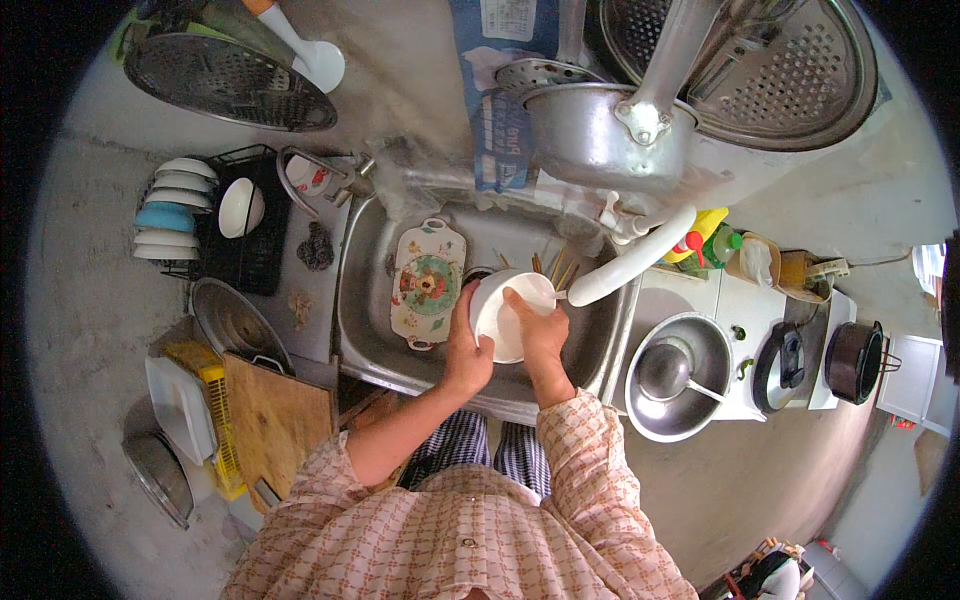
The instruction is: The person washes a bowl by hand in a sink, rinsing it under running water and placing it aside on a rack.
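Observation:
A white bowl (pixel 502 322) is held tilted over the stainless steel sink (pixel 364 315), near the end of a white faucet hose (pixel 634 255). My left hand (pixel 470 349) grips the bowl's left side. My right hand (pixel 541 330) is on its right side, with the thumb over the rim and inside. What the right fingers do behind the bowl is hidden. A patterned rectangular dish (pixel 427 285) with two handles lies in the sink to the left. Behind the bowl, several chopsticks (pixel 559 266) lean in the basin, partly hidden.
Left of the sink stand a black dish rack (pixel 255 262), stacked bowls (pixel 169 214) and a wooden cutting board (pixel 277 420). On the right counter are a metal basin (pixel 679 412) holding a ladle, and bottles (pixel 724 244). A metal saucepan (pixel 607 142) hangs beyond the sink.

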`<state>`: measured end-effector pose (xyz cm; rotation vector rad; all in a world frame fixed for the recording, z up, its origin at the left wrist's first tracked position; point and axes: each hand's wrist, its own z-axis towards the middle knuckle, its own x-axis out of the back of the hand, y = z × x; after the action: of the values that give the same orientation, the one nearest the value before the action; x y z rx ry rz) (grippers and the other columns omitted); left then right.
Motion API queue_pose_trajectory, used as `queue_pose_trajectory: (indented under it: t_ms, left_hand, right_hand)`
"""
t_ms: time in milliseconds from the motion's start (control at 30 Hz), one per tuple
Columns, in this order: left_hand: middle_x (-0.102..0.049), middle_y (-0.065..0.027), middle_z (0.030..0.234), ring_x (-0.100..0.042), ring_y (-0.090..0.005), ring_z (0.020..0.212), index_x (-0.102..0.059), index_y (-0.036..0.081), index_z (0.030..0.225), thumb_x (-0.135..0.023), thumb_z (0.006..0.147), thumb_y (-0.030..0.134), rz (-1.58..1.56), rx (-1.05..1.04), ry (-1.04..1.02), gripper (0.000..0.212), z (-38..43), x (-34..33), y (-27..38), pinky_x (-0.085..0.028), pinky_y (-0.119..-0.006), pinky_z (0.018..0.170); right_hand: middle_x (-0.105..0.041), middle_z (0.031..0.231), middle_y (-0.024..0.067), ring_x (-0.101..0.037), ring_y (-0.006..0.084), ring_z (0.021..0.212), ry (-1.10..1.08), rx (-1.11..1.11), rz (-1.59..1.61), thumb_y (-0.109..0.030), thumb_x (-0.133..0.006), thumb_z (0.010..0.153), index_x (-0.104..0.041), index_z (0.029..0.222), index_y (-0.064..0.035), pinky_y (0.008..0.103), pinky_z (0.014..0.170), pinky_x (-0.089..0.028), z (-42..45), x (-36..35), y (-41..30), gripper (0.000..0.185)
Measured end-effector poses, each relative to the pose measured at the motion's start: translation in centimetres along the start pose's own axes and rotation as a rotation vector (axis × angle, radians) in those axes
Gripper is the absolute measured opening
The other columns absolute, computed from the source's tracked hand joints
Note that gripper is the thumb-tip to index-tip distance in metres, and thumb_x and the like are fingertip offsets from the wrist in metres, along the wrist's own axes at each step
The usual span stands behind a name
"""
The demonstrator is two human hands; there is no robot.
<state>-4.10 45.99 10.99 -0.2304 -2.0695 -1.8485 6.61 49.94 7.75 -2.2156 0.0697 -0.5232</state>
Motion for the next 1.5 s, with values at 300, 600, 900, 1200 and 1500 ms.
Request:
queue_pose_trajectory:
  t_ms: [300,600,900,1200,1500]
  left_hand:
    - [-0.033,-0.0178,0.133,-0.032,-0.0282,0.125,-0.021,-0.001,0.134,-0.038,0.061,-0.010,0.002,0.013,-0.067,0.075,0.1,-0.8,0.0,-0.023,-0.035,0.105]
    - [-0.034,-0.0173,0.132,-0.034,-0.0283,0.124,-0.022,0.001,0.134,-0.037,0.060,-0.010,0.029,-0.035,-0.041,0.076,-0.2,-2.1,-0.8,-0.024,-0.035,0.105]
    - [-0.032,-0.0163,0.133,-0.033,-0.0276,0.124,-0.021,0.003,0.134,-0.037,0.060,-0.011,-0.014,-0.030,-0.060,0.077,0.1,-2.1,-0.8,-0.024,-0.035,0.105]
    - [-0.035,-0.0200,0.131,-0.033,-0.0325,0.124,-0.026,0.000,0.132,-0.040,0.061,-0.012,-0.093,0.040,-0.113,0.073,0.4,-1.7,-0.5,-0.025,-0.037,0.104]
    - [-0.035,-0.0204,0.131,-0.032,-0.0329,0.125,-0.025,0.000,0.132,-0.041,0.061,-0.011,-0.098,-0.005,-0.116,0.073,0.3,-2.2,-0.2,-0.024,-0.038,0.105]
  right_hand:
    - [-0.065,0.089,0.0143,-0.064,0.0238,0.079,0.093,0.032,0.098,-0.035,-0.077,0.061,-0.061,0.098,0.0036,0.0324,0.073,-0.049,0.3,0.7,1.6,0.057]
    - [-0.064,0.091,0.0183,-0.064,0.0275,0.084,0.105,0.025,0.058,-0.037,-0.076,0.061,-0.060,0.098,0.0032,0.0342,0.075,-0.049,0.9,1.6,1.8,0.057]
    - [-0.063,0.094,0.0183,-0.062,0.0299,0.089,0.078,0.009,-0.033,-0.043,-0.073,0.061,-0.056,0.102,0.0022,0.0372,0.079,-0.046,0.1,2.5,-0.1,0.064]
    - [-0.061,0.093,0.0163,-0.061,0.0309,0.084,0.095,0.164,-0.238,-0.037,-0.072,0.067,-0.046,0.106,0.0008,0.0407,0.075,-0.045,-1.2,3.5,-0.7,0.060]
    - [-0.057,0.096,0.0161,-0.058,0.0303,0.090,0.085,0.072,-0.123,-0.038,-0.078,0.058,-0.047,0.100,0.0017,0.0429,0.079,-0.043,-1.4,3.8,-1.4,0.065]
